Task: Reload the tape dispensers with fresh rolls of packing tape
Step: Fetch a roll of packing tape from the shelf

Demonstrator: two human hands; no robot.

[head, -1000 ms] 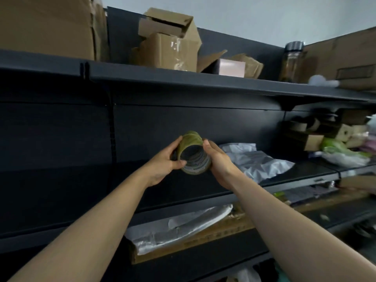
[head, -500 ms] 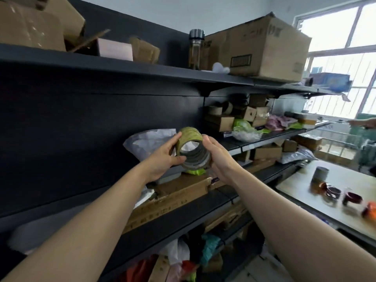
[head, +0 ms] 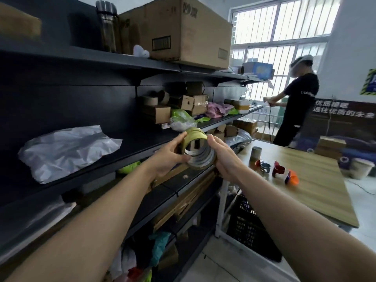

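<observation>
I hold a stack of yellowish packing tape rolls (head: 198,148) in front of me at chest height, its open core facing me. My left hand (head: 168,154) grips the stack's left side, thumb in front. My right hand (head: 222,154) grips its right side. On the wooden table (head: 317,180) to the right lie several tape dispensers: a blue-grey one (head: 264,166), a red one (head: 278,169) and an orange one (head: 292,178). An empty cardboard tape core (head: 256,153) stands upright near them.
Dark metal shelves (head: 126,148) run along my left, loaded with cardboard boxes, a grey plastic bag (head: 67,149) and flat cartons. A black crate (head: 248,226) sits under the table. A person in black (head: 295,106) stands by the barred window at the far right.
The view has swung right along the shelves, bringing the table, dispensers and the other person into sight. Both hands keep the same grip on the tape rolls.
</observation>
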